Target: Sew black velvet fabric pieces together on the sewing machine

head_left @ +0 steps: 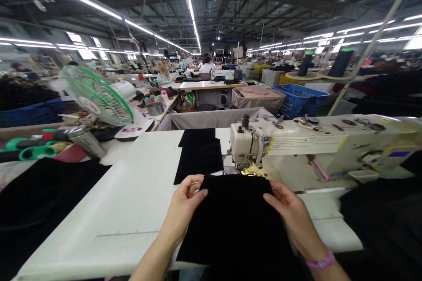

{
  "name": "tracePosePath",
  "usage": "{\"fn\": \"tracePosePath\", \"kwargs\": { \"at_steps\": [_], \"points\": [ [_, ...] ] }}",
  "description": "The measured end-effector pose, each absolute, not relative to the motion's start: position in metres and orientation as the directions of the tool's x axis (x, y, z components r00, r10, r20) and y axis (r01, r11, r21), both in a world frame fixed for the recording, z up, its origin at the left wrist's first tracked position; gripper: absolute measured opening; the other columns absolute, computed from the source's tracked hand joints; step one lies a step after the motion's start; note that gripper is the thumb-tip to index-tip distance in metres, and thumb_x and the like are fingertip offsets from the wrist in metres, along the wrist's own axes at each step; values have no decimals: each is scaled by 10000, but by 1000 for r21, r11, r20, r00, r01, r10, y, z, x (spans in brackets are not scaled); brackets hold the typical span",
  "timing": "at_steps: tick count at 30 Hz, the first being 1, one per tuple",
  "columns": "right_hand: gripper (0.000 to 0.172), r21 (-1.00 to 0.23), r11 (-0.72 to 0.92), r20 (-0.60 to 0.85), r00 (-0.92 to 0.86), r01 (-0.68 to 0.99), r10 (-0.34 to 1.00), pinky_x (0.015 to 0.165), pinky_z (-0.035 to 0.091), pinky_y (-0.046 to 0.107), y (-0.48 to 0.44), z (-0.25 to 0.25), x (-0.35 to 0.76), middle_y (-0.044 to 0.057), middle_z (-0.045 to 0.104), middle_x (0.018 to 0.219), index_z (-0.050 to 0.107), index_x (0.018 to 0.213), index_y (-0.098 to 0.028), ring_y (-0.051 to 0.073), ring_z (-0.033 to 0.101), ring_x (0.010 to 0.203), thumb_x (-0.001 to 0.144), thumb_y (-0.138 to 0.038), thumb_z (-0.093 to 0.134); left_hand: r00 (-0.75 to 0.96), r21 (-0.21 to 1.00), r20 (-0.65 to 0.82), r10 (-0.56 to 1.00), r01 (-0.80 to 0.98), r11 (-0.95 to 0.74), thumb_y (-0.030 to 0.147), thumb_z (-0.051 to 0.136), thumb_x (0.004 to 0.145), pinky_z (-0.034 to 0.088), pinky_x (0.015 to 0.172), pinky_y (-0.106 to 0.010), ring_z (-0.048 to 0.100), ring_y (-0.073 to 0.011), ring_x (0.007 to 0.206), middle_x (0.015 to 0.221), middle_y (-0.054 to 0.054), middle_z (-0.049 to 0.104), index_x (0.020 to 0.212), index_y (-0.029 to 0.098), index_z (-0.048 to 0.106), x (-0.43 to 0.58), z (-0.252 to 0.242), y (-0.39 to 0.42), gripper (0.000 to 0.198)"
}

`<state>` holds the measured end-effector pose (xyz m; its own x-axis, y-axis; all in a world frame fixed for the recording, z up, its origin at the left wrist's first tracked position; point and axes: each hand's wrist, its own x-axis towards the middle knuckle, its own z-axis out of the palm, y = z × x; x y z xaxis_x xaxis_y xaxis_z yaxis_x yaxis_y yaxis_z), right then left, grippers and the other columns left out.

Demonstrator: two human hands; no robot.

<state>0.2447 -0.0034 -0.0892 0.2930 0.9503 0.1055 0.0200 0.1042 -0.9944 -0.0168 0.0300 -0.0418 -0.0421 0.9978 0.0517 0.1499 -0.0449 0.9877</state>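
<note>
A piece of black fabric (235,219) lies on the white sewing table (132,210) in front of me, its far edge at the presser foot of a cream sewing machine (296,149). My left hand (184,206) pinches the fabric's upper left corner, thumb on top. My right hand (290,215) lies on the fabric's right edge with fingers curled over it. A second pile of black fabric pieces (199,153) rests on the table beyond, left of the machine head.
A green desk fan (97,94) and a metal flask (84,138) stand at the left. More black cloth (39,202) covers the near left, and black cloth (385,224) lies at the right. A blue crate (298,99) and other workstations stand behind.
</note>
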Motion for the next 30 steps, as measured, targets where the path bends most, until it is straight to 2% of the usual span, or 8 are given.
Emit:
{"fn": "tracePosePath", "kwargs": {
  "at_steps": [2, 3, 6, 11, 18, 23, 27, 30],
  "points": [
    [447, -992, 44, -2, 364, -117, 931, 953, 534, 375, -15, -90, 248, 77, 774, 1044, 760, 1031, -188, 280, 695, 1038, 691, -466, 839, -60, 996, 8, 998, -88, -13, 266, 799, 665, 502, 890, -284, 667, -215, 1009, 1121, -59, 720, 879, 206, 727, -15, -33, 19, 233],
    [463, -989, 22, -42, 413, -148, 910, 965, 531, 374, -19, -91, 249, 70, 778, 1046, 770, 1021, -189, 288, 692, 1051, 671, -480, 851, -71, 992, 5, 997, -125, -13, 264, 816, 655, 502, 904, -289, 668, -220, 1010, 1118, -62, 725, 865, 205, 751, -14, -29, 15, 227],
    [478, -990, -10, -84, 524, -142, 847, 1019, 501, 359, -27, -94, 253, 52, 784, 1055, 793, 1002, -206, 301, 668, 1123, 660, -536, 841, -109, 991, 43, 993, -123, -56, 324, 827, 675, 519, 895, -313, 675, -235, 959, 1002, -67, 745, 837, 210, 793, -10, -21, 7, 200],
    [489, -985, 5, -92, 557, -171, 826, 1142, 391, 413, -32, -93, 255, 65, 774, 1121, 808, 987, -210, 326, 622, 1213, 631, -541, 858, -198, 992, 109, 974, -34, -118, 405, 820, 687, 524, 900, -321, 672, -252, 970, 983, -77, 749, 761, 219, 806, -8, -17, 0, 201],
    [471, -966, 33, -137, 611, -258, 780, 967, 534, 279, -37, -71, 247, 53, 790, 1026, 820, 847, -213, 294, 659, 1142, 484, -495, 920, -259, 985, 32, 965, -154, -73, 392, 873, 617, 537, 802, -285, 682, -212, 839, 854, -62, 759, 771, 192, 787, -8, -20, -1, 267],
    [467, -927, 0, -233, 576, -375, 783, 797, 546, 134, -42, -54, 243, 33, 793, 948, 817, 782, -221, 224, 683, 1044, 393, -443, 950, -274, 976, -1, 962, -208, -58, 377, 888, 596, 516, 742, -251, 662, -174, 764, 788, -39, 742, 763, 179, 764, -7, -20, -2, 287],
    [434, -935, 10, -203, 556, -355, 806, 825, 532, 134, -42, -58, 245, 26, 789, 946, 815, 793, -232, 199, 684, 1018, 434, -434, 951, -268, 977, -17, 963, -211, -42, 376, 871, 629, 492, 698, -240, 637, -150, 720, 821, -43, 738, 773, 166, 745, -7, -19, -2, 284],
    [415, -957, 37, -138, 567, -287, 812, 877, 540, 218, -40, -63, 247, 38, 786, 947, 813, 812, -227, 223, 687, 992, 486, -452, 938, -285, 978, -13, 958, -204, -47, 378, 874, 610, 479, 672, -236, 626, -146, 704, 810, -45, 731, 758, 158, 731, -6, -19, 1, 302]
  ]
}}
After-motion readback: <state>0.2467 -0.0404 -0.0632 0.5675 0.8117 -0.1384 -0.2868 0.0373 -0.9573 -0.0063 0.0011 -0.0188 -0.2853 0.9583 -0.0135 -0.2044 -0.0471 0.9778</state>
